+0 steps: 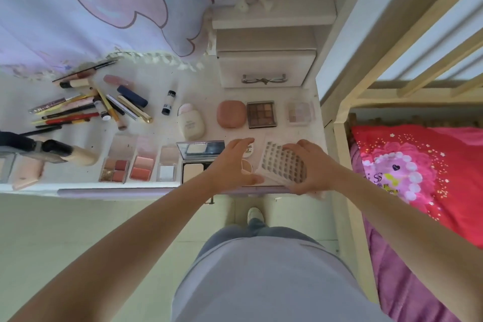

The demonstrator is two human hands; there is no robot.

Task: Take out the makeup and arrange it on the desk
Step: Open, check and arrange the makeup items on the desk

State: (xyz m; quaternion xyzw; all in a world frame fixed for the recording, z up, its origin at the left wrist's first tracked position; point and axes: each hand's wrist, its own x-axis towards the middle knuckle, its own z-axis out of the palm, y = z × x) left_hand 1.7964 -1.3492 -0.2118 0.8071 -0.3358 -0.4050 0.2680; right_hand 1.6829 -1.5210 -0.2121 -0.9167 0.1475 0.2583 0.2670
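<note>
Right hand gripped the white grid-celled plastic palette, tilted, lower centre of frame | left hand spread open beside it, fingers relaxed | open compacts lined the white desk, centre-left.

Right hand fingers curled, gripping — left hand fingers spread, relaxed.
</note>
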